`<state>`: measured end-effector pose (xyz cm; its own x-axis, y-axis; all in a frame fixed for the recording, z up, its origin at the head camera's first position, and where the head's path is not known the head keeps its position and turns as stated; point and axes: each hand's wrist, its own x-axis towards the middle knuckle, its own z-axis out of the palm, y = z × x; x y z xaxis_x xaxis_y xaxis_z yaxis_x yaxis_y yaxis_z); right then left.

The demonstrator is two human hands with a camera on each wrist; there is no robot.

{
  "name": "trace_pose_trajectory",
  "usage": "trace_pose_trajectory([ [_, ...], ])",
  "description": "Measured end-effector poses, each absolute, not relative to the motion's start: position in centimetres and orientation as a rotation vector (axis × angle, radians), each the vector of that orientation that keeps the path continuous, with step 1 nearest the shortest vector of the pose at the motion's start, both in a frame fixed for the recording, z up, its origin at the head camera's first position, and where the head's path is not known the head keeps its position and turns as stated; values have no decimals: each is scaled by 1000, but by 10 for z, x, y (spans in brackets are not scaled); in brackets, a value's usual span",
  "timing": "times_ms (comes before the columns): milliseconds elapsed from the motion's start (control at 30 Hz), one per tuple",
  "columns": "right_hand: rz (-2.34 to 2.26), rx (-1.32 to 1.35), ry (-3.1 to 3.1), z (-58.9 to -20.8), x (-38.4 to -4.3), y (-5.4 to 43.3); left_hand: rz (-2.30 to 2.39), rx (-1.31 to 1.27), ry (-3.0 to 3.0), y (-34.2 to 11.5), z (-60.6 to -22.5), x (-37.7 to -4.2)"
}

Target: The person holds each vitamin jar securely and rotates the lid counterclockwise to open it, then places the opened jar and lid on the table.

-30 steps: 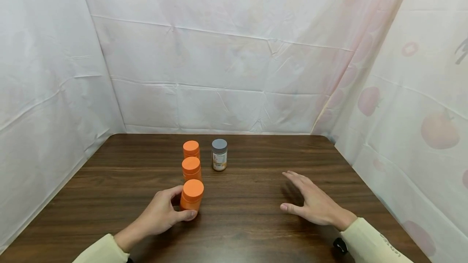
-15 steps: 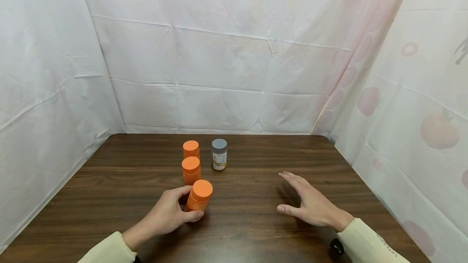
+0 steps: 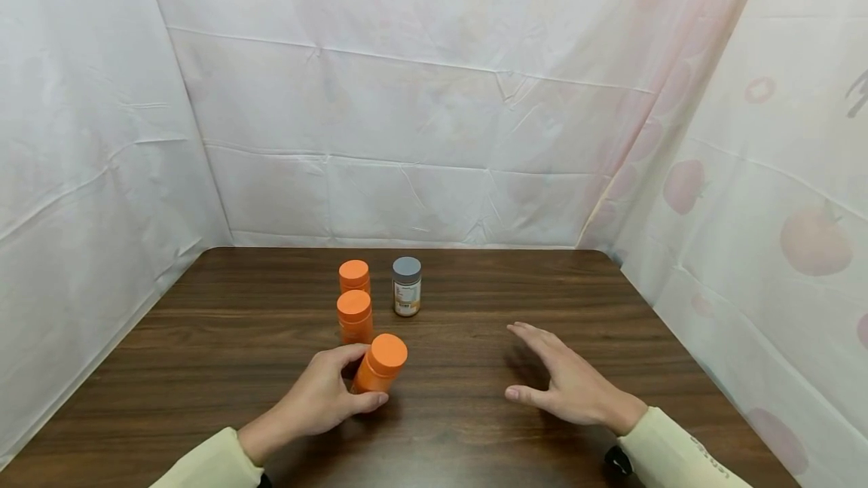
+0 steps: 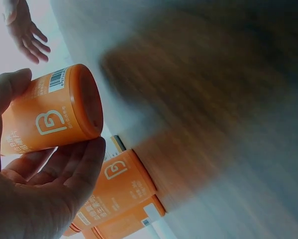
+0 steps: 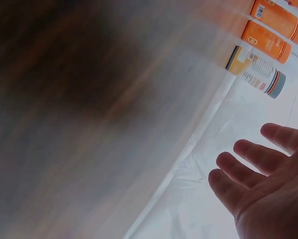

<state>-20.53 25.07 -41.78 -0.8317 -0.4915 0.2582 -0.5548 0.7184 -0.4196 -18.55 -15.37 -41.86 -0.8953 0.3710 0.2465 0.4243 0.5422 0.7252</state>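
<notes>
My left hand (image 3: 328,394) grips an orange bottle (image 3: 381,366) with an orange lid, thumb on the near side and fingers behind. The bottle leans to the right. In the left wrist view its base (image 4: 91,99) shows lifted off the table, with a barcode on its side. Just behind it stand two more orange bottles, a nearer one (image 3: 356,318) and a farther one (image 3: 355,276) partly hidden by it. A grey-lidded bottle (image 3: 407,288) with a pale label stands to their right. My right hand (image 3: 573,382) hovers over the right side, fingers extended, holding nothing.
The brown wood-grain table (image 3: 488,435) runs back to a white curtain (image 3: 407,111). More curtain (image 3: 759,232), with faint fruit prints, hangs along the right side, and plain white cloth (image 3: 88,172) along the left.
My left hand has carried its orange bottle to the right, out of line with the other two, and the bottle has tilted rightward. My right hand has drifted slightly left.
</notes>
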Motion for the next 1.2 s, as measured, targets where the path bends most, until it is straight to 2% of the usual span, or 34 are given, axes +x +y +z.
trace_pose_trajectory([
  [1200, 895, 965, -2709, -408, -197, 218, -1249, -925, -2662, -123, -417, -186],
])
